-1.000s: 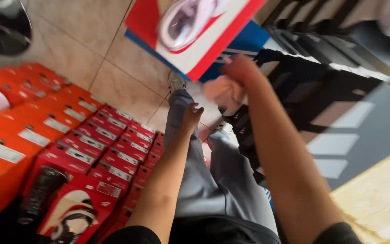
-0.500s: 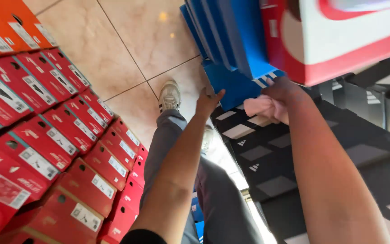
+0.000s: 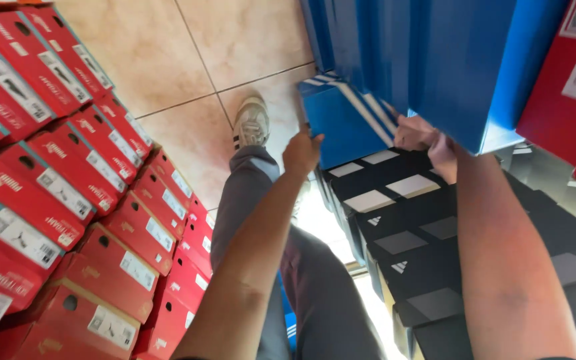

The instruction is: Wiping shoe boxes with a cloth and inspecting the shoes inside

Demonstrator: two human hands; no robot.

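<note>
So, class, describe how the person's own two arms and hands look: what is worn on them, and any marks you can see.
Both arms are bare up to the bottom edge of the picture; no sleeve shows. The left hand and right hand wear no gloves, and no watch, ring or band is visible. The right forearm has a faint darker patch. Fingernails are too small to judge.

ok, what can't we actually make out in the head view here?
- Right hand: fingers tucked under the blue cardboard shoebox, so the grip is hidden.
- Left hand: seen from behind at the striped blue box; contact unclear.
- Blue stack: top cut off by the frame edge.
- Black shoeboxes: lower rows hidden by the right forearm.
- Red shoeboxes: end labels too small to make out.
</note>
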